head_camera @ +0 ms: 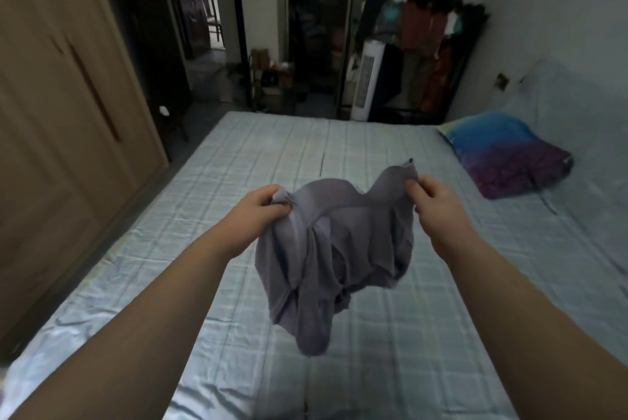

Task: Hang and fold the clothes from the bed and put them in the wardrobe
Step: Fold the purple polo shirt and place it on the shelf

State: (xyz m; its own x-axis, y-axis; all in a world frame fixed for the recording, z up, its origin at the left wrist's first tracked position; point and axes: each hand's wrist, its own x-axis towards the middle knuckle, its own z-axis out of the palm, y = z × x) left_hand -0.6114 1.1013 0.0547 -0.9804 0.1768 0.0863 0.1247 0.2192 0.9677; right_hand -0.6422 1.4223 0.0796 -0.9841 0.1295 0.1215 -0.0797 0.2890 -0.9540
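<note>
A grey-lilac garment [336, 249] hangs crumpled in the air above the bed [272, 154], held up by both hands. My left hand [261, 209] grips its upper left edge with curled fingers. My right hand [431, 198] pinches its upper right corner between thumb and fingers. The cloth sags between the hands and its lower part dangles clear of the pale blue checked sheet. The wooden wardrobe [57, 107] stands along the left side of the bed, its doors closed.
A blue and purple pillow [506, 154] lies at the right of the bed. Beyond the bed's far edge stand a dark rack of hanging clothes [431, 56], a white tower fan [365, 79] and a shoe shelf [272, 79]. A doorway [210, 1] opens at the back left.
</note>
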